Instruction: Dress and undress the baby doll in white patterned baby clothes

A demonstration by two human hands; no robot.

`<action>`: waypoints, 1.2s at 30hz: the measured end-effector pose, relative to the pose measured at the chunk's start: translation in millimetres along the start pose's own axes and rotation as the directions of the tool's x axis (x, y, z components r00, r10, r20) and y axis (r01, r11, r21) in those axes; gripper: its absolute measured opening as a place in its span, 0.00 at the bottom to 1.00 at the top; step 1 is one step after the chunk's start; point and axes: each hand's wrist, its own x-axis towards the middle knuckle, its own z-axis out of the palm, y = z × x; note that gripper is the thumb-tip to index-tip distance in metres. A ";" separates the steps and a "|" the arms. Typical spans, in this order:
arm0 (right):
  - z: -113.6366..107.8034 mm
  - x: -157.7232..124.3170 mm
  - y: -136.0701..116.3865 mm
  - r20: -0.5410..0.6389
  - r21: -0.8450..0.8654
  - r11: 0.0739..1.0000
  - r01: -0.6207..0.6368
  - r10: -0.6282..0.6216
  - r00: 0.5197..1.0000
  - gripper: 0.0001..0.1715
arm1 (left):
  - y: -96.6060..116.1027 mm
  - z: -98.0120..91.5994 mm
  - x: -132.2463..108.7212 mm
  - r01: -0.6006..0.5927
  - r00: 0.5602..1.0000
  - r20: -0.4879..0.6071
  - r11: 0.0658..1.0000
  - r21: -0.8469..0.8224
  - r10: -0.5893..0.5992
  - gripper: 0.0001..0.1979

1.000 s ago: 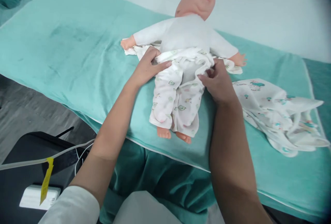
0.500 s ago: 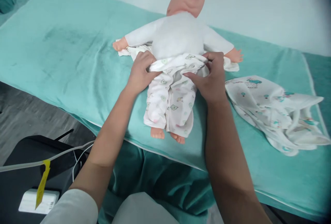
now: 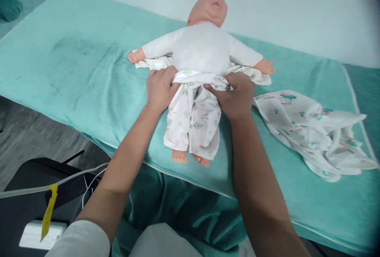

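A baby doll (image 3: 200,49) with a white cloth torso lies on its back, arms spread. Its legs are inside a white patterned baby romper (image 3: 197,124), whose upper part is bunched at the waist. Parts of the same cloth stick out beneath both doll arms. My left hand (image 3: 162,88) is closed on the bunched edge at the doll's hip on the left side. At the opposite hip my right hand (image 3: 237,92) pinches the gathered cloth between thumb and fingers. The doll's bare feet (image 3: 179,156) show below the leg openings.
A second white printed baby garment (image 3: 314,134) lies crumpled at the right on the green-covered bed (image 3: 97,71). At lower left stand a black surface (image 3: 23,197) with a white device (image 3: 43,235), a pale cable and a yellow tag (image 3: 49,213). A white wall (image 3: 282,15) runs behind.
Both hands keep their hold on the romper's waist, and the right has shifted slightly inward and down. The gathered cloth lies flatter across the waist. The view has tilted up a little.
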 end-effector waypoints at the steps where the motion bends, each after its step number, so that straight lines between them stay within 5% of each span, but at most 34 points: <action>1: -0.8 -0.9 -1.7 0.014 0.003 0.999 -0.042 0.042 0.999 0.36 | 1.9 -1.0 -0.1 0.020 1.000 -0.013 1.000 -0.006 -0.020 0.13; 7: -5.1 -7.5 -11.1 0.035 0.037 0.968 -0.248 0.246 0.969 0.38 | 7.3 -4.1 -2.1 0.142 0.989 -0.035 0.989 -0.047 -0.144 0.09; 16: 0.3 -11.8 -13.8 -0.080 0.034 0.954 -0.298 0.300 0.951 0.37 | 14.3 -4.5 -7.8 0.246 0.964 -0.084 0.966 -0.073 -0.252 0.07; 21: -13.1 -16.7 5.1 0.194 0.259 0.927 -0.273 0.227 0.954 0.20 | 11.0 -11.8 -6.5 0.309 0.950 0.050 0.913 -0.265 -0.307 0.11; 26: -29.3 -24.4 16.9 0.415 0.327 0.900 -0.289 0.138 0.899 0.38 | 6.7 -29.0 -14.4 0.306 0.943 0.263 0.836 -0.455 -0.202 0.15; 31: -23.4 -26.8 1.6 0.311 0.220 0.925 -0.310 0.234 0.921 0.28 | 11.3 -32.0 -21.1 0.183 0.978 0.161 0.911 -0.370 -0.132 0.22; 36: -13.8 -29.9 -19.1 0.062 0.084 0.968 -0.235 0.230 0.971 0.21 | 14.8 -23.9 -24.1 0.132 0.991 0.040 0.949 -0.285 -0.126 0.20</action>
